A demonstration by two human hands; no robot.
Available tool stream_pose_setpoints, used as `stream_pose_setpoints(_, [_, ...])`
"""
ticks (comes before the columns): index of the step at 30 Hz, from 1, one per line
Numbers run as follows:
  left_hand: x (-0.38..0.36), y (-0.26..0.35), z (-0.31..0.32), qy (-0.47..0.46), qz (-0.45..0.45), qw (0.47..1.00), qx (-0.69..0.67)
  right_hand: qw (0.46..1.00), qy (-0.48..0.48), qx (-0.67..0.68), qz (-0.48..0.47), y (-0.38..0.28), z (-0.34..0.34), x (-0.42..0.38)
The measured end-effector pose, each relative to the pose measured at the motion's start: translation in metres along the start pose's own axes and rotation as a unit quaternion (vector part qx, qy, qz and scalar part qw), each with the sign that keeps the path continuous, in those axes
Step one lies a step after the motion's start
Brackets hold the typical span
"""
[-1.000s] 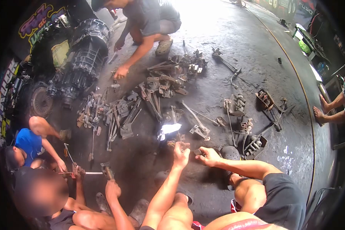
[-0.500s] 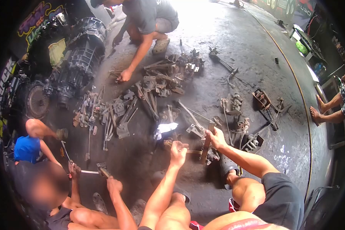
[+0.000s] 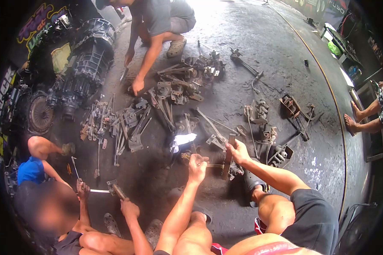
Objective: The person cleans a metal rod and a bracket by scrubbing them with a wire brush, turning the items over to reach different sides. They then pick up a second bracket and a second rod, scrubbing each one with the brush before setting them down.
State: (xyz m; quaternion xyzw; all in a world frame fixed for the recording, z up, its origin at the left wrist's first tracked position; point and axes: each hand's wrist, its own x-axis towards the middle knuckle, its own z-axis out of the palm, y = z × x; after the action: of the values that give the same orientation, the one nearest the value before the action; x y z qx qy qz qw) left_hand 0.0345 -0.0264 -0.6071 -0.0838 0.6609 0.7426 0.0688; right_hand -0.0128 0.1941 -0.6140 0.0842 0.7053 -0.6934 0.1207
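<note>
My right hand [image 3: 239, 153] is closed on the upper part of a flat rusty metal bar [image 3: 229, 163], which stands nearly upright above a metal assembly [image 3: 235, 171]. To its left, my left hand [image 3: 197, 169] is closed around a thin rod [image 3: 215, 165] that reaches across to the bar. What else the left fingers hold is hidden. A bright white piece [image 3: 183, 141] lies just beyond my left hand. Past my right hand, a bracket with long metal arms [image 3: 213, 129] rests on the dark floor.
Heaps of metal linkages [image 3: 178, 85] cover the middle floor. A co-worker [image 3: 159, 25] crouches behind them. Another co-worker [image 3: 51, 208] sits at lower left, holding a metal part [image 3: 115, 189]. A large gearbox [image 3: 87, 63] stands at left. A hose [image 3: 327, 80] runs along the right.
The far co-worker's hand has shifted slightly, and a tool now shows in their other hand. My two hands keep nearly the same place and grip.
</note>
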Motion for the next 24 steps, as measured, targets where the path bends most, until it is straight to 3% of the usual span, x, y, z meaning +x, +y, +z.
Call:
stream_pose_setpoints(6, [0.0, 0.002, 0.0, 0.0, -0.002, 1.0, 0.011, 0.99, 0.021, -0.127, -0.055, -0.008, 0.007, -0.005])
stream_pose_setpoints(17, [0.001, 0.0, 0.0, 0.004, -0.005, 1.0, 0.004, 0.987, 0.017, -0.142, -0.073, 0.001, 0.006, -0.003])
stream_pose_setpoints(24, [0.004, -0.005, -0.001, 0.002, 0.005, 1.0, 0.0, 0.981, -0.009, -0.191, -0.031, -0.012, 0.005, -0.006])
